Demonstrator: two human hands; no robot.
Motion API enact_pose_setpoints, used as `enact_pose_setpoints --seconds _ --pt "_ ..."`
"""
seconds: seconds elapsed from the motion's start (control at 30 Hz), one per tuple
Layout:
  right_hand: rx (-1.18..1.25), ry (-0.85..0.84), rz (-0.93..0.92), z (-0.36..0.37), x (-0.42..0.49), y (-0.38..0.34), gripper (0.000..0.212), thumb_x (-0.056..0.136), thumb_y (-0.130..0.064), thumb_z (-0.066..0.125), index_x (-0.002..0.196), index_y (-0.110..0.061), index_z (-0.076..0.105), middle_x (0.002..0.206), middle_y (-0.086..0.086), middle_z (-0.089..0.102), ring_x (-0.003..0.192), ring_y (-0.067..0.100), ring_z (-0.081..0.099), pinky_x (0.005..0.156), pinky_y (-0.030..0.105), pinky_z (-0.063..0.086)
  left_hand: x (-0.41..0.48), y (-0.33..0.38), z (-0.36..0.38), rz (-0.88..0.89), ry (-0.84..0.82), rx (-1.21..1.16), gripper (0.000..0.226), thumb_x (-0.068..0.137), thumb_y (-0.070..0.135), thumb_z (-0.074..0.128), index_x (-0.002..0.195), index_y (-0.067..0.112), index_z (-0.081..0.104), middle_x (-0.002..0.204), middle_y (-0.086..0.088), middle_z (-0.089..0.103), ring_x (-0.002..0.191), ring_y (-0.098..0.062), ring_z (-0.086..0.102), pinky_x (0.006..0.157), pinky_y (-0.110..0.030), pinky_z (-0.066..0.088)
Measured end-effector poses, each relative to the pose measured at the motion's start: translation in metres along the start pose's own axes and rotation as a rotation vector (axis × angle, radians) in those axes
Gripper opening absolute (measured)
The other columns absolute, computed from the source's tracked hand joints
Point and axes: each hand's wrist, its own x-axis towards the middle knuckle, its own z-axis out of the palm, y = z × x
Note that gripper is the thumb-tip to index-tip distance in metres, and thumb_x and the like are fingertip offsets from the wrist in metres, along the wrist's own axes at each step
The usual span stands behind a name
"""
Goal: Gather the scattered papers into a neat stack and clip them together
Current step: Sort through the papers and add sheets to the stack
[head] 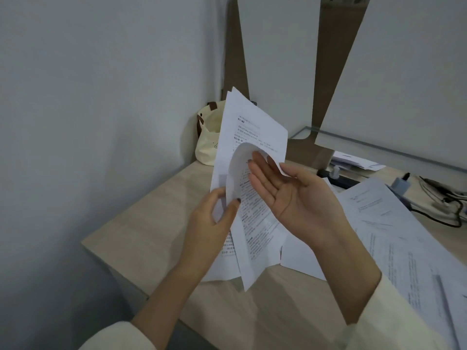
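My left hand [214, 221] grips a loose bundle of printed white papers [249, 137] by its left edge and holds it upright above the desk. One sheet in the bundle curls over at its top. My right hand [290, 195] is palm up with fingers spread, and its fingertips touch the curled sheet from the right. More printed papers [404, 233] lie scattered flat on the right side of the desk. No clip is visible.
The light wooden desk [151, 223] stands in a corner against a white wall. A cream tote bag [209, 137] sits at the back. A black power strip [336, 176], a black cable [439, 218] and a bottle [401, 183] lie at the right rear.
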Motion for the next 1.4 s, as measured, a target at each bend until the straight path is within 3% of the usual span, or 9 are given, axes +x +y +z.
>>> enact_pose_setpoints --seconds 0.17,0.3,0.43,0.6,0.77,0.93,1.1,1.17,1.4 --pt "-0.202 0.005 -0.125 -0.004 -0.011 -0.014 0.036 0.085 -0.029 0.049 0.114 -0.009 0.060 0.113 0.010 0.069 0.113 0.023 0.063 0.099 0.036 0.048 0.008 0.016 -0.004 0.044 0.068 -0.079 0.010 0.089 0.031 0.055 0.086 0.027 0.063 0.075 0.013 0.069 0.069 0.003 0.063 0.056 -0.008 0.046" --pt "-0.905 0.288 -0.263 -0.034 -0.013 -0.018 0.052 0.077 -0.046 0.058 0.125 -0.032 0.046 0.120 -0.014 0.058 0.106 0.004 0.058 0.099 0.030 0.042 0.015 0.021 -0.016 -0.010 0.155 -0.228 0.010 0.090 0.028 0.056 0.081 0.027 0.061 0.070 0.020 0.069 0.063 0.006 0.063 0.055 -0.011 0.049" --pt "-0.968 0.505 0.065 -0.087 -0.003 0.000 0.082 0.071 -0.051 0.070 0.140 -0.024 0.033 0.134 0.003 0.053 0.106 0.027 0.062 0.094 0.049 0.049 0.014 0.003 -0.022 -0.154 0.178 -0.260 0.014 0.090 0.030 0.056 0.085 0.019 0.062 0.079 0.009 0.071 0.070 -0.006 0.067 0.060 -0.023 0.053" --pt "-0.916 0.452 0.245 -0.116 -0.009 0.033 0.037 0.086 -0.018 0.061 0.121 -0.009 0.056 0.110 0.013 0.069 0.095 0.033 0.068 0.090 0.050 0.052 0.001 -0.048 -0.025 -0.391 0.126 -0.174 0.014 0.093 0.028 0.052 0.093 0.014 0.055 0.086 0.000 0.064 0.073 -0.013 0.063 0.053 -0.020 0.050" --pt "-1.071 0.391 0.241 -0.119 -0.009 0.053 0.014 0.090 -0.015 0.052 0.097 -0.007 0.060 0.090 0.011 0.070 0.070 0.014 0.065 0.065 0.023 0.049 0.002 -0.092 -0.030 -0.519 -0.013 -0.099 0.027 0.086 0.004 0.060 0.113 0.007 0.060 0.106 -0.009 0.069 0.092 -0.024 0.067 0.078 -0.037 0.058" --pt "-1.372 0.510 -0.050 -0.137 0.011 0.053 0.033 0.090 -0.023 0.057 0.120 -0.012 0.057 0.120 0.006 0.059 0.103 0.017 0.057 0.078 0.014 0.041 0.002 -0.110 -0.038 -0.502 0.068 0.111 0.032 0.092 0.013 0.049 0.124 0.011 0.046 0.122 0.001 0.059 0.101 -0.016 0.059 0.088 -0.036 0.049" --pt "-1.741 0.441 0.069 -0.160 0.032 0.049 0.071 0.084 -0.038 0.062 0.142 -0.011 0.029 0.153 0.010 0.022 0.140 0.027 0.026 0.111 0.036 0.027 0.001 -0.107 -0.046 -0.450 0.175 0.204 0.038 0.097 0.007 0.038 0.135 0.010 0.035 0.110 0.003 0.046 0.095 -0.017 0.048 0.080 -0.032 0.038" --pt "-1.789 0.441 0.105 -0.166 0.035 0.054 0.076 0.083 -0.045 0.060 0.143 -0.014 0.025 0.154 0.008 0.018 0.140 0.027 0.024 0.111 0.038 0.027 0.000 -0.113 -0.051 -0.471 0.200 0.191 0.038 0.097 0.009 0.038 0.134 0.011 0.035 0.110 0.003 0.048 0.095 -0.017 0.048 0.079 -0.032 0.038" --pt "-2.200 0.474 -0.038 -0.171 0.042 0.060 0.054 0.091 -0.046 0.044 0.133 -0.012 0.036 0.124 0.009 0.051 0.110 0.024 0.054 0.086 0.029 0.047 0.000 -0.119 -0.055 -0.479 0.207 0.193 0.034 0.096 0.014 0.039 0.131 0.015 0.039 0.111 0.006 0.051 0.092 -0.013 0.050 0.073 -0.029 0.036"
